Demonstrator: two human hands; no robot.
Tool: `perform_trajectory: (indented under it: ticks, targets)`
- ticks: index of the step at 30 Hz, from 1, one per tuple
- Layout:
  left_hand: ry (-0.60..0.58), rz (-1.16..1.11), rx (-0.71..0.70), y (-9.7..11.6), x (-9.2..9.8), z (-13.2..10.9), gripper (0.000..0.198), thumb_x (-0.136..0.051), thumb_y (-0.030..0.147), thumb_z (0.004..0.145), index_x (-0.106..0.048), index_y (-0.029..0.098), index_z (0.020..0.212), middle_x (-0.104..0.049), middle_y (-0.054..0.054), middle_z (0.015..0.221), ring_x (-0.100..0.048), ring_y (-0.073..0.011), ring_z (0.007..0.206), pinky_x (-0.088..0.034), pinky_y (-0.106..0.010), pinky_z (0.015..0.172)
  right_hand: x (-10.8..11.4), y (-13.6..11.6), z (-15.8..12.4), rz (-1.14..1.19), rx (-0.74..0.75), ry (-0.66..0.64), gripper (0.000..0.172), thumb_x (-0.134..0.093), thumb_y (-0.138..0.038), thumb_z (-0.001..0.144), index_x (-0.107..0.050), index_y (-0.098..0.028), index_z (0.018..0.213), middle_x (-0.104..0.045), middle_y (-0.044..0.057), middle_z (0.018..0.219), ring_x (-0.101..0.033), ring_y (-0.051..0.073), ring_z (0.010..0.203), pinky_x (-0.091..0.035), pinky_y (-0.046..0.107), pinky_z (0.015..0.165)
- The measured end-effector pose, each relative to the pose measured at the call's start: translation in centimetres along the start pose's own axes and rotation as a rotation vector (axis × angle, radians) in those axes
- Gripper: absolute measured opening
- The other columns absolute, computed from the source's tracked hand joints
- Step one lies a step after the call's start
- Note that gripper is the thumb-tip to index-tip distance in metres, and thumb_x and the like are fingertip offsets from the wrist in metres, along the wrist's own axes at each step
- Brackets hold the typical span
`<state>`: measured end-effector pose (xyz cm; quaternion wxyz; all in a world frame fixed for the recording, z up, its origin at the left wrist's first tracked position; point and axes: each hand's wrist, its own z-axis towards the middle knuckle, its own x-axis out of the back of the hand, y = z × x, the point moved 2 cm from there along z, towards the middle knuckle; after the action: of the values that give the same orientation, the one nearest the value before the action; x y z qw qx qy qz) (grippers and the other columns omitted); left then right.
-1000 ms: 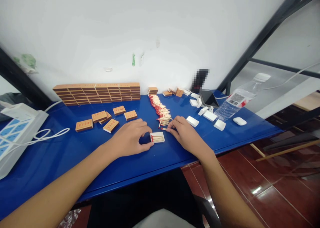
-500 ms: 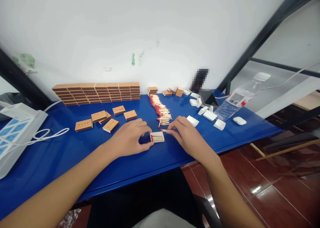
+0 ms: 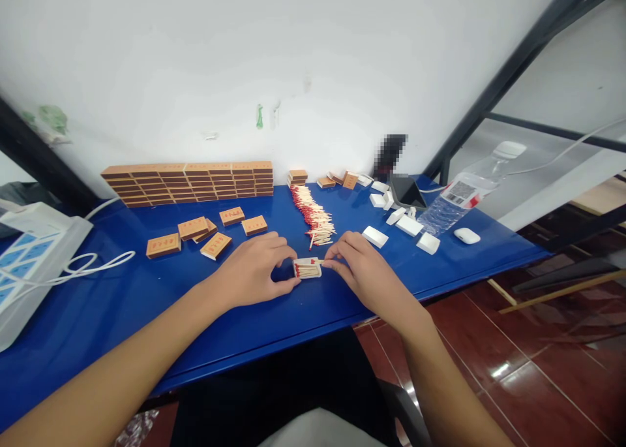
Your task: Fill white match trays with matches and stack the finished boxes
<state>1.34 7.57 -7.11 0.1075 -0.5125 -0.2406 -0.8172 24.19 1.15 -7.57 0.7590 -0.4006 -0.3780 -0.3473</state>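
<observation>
A small white matchbox tray (image 3: 313, 277) lies on the blue table with several red-tipped matches in it. My left hand (image 3: 257, 269) grips the tray's left end between thumb and fingers. Pinched in my right hand (image 3: 359, 264) is a match (image 3: 317, 262), its red head over the tray's upper right part. Whether it is one match or more I cannot tell. Just beyond the tray, a long pile of loose matches (image 3: 315, 217) stretches toward the wall, red heads mostly to the left.
Stacked matchboxes (image 3: 190, 183) stand along the wall; several loose matchboxes (image 3: 193, 228) lie at left. White trays (image 3: 375, 236), a phone (image 3: 407, 191), a plastic bottle (image 3: 457, 196) and a white earbud case (image 3: 466, 235) are at right. A power strip (image 3: 44, 264) with cables sits far left.
My right hand has moved slightly left and down, bringing the match from beside the tray to over it. My left hand stays on the tray.
</observation>
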Motion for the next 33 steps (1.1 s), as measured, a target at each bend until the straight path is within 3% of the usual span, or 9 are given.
perform_trajectory:
  ticks: [9, 17, 24, 28, 33]
  targets:
    - [0.008, 0.005, -0.007, 0.0, 0.1, 0.0, 0.019, -0.073, 0.036, 0.092, -0.071, 0.020, 0.102, -0.062, 0.000, 0.079, -0.058, -0.0195, 0.079, -0.044, -0.033, 0.066, 0.0, -0.5, -0.1, -0.014, 0.016, 0.003, 0.006, -0.060, -0.021, 0.105, -0.063, -0.020, 0.099, -0.063, 0.008, 0.101, -0.059, 0.026, 0.100, -0.053, 0.042, 0.088]
    - [0.022, 0.008, -0.011, 0.3, 0.2, 0.0, 0.018, -0.074, 0.035, 0.091, -0.071, 0.020, 0.101, -0.064, -0.001, 0.082, -0.058, -0.0189, 0.079, -0.045, -0.032, 0.067, -1.5, -1.3, 0.2, -0.060, 0.062, 0.006, 0.008, -0.060, -0.018, 0.104, -0.064, -0.021, 0.098, -0.064, 0.009, 0.102, -0.061, 0.027, 0.101, -0.054, 0.042, 0.088]
    - [0.004, 0.007, -0.003, 0.2, 0.2, 0.0, 0.017, -0.073, 0.033, 0.091, -0.071, 0.021, 0.102, -0.062, 0.000, 0.081, -0.058, -0.0193, 0.080, -0.044, -0.033, 0.066, -1.5, -1.5, 0.2, 0.036, 0.056, -0.028, 0.012, -0.056, -0.021, 0.105, -0.065, -0.023, 0.099, -0.064, 0.009, 0.103, -0.061, 0.027, 0.104, -0.054, 0.044, 0.091]
    - [-0.002, 0.001, -0.001, 0.1, 0.1, -0.1, 0.018, -0.073, 0.035, 0.091, -0.071, 0.020, 0.102, -0.062, -0.001, 0.080, -0.058, -0.0198, 0.081, -0.044, -0.033, 0.068, -0.3, 0.3, 0.5, 0.144, 0.023, 0.005, 0.012, -0.057, -0.021, 0.105, -0.068, -0.024, 0.103, -0.063, 0.007, 0.105, -0.062, 0.025, 0.105, -0.053, 0.041, 0.094]
    - [-0.007, 0.000, -0.001, 0.0, 0.1, -0.1, 0.019, -0.072, 0.036, 0.092, -0.071, 0.020, 0.102, -0.062, -0.001, 0.081, -0.058, -0.0203, 0.081, -0.045, -0.033, 0.068, 0.1, 4.0, 1.6, 0.029, -0.072, 0.045, 0.011, -0.062, -0.022, 0.100, -0.071, -0.021, 0.107, -0.060, 0.009, 0.103, -0.061, 0.027, 0.100, -0.053, 0.044, 0.091]
